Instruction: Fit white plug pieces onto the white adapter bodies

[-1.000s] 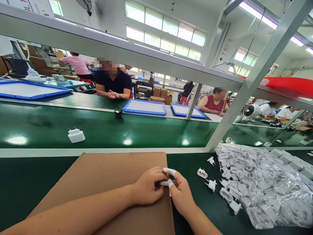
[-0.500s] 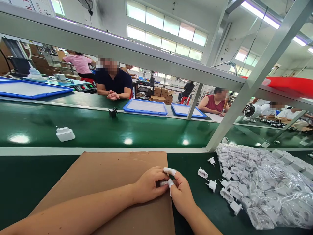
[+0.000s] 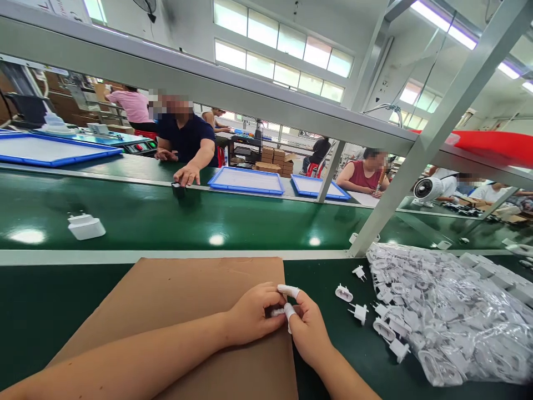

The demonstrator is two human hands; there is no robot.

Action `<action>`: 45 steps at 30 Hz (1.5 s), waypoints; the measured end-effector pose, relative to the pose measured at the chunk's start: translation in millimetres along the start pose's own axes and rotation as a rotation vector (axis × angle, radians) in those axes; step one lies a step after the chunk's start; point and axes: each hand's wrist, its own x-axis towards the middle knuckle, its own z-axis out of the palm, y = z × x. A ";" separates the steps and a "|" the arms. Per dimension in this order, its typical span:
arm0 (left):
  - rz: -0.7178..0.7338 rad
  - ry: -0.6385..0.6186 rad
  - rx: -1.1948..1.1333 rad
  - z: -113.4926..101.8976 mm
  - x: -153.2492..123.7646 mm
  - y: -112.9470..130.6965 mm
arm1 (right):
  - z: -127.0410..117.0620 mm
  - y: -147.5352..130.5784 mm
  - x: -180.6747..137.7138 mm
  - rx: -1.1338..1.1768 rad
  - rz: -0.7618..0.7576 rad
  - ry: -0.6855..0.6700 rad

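My left hand (image 3: 256,315) rests over the right part of a brown cardboard sheet (image 3: 187,294), its fingers curled in. Against its fingertips, my right hand (image 3: 308,328) is closed too, with white covers on its thumb and index finger. A bit of white shows between the hands, and I cannot make out whether it is a held part or another finger cover. Right of my hands lie several loose white plug pieces with pins, one of them a plug piece (image 3: 359,314) close to my right hand. Beyond them a clear plastic bag (image 3: 453,316) is full of similar white pieces.
A green conveyor belt (image 3: 250,216) runs across in front, carrying a white charger (image 3: 86,226) at left. A co-worker's hand (image 3: 187,174) touches a black object (image 3: 179,190) at the belt's far edge. Blue-rimmed trays (image 3: 245,190) stand beyond. A slanted metal post (image 3: 420,150) rises at right.
The white charger has moved left along the belt, as has the black object. The co-worker opposite has reached out a hand to the black object. My hands have hardly moved.
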 end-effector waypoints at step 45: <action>-0.147 -0.004 0.086 -6.1 7.8 -16.6 | -32.2 -6.8 16.2 -0.511 0.023 0.288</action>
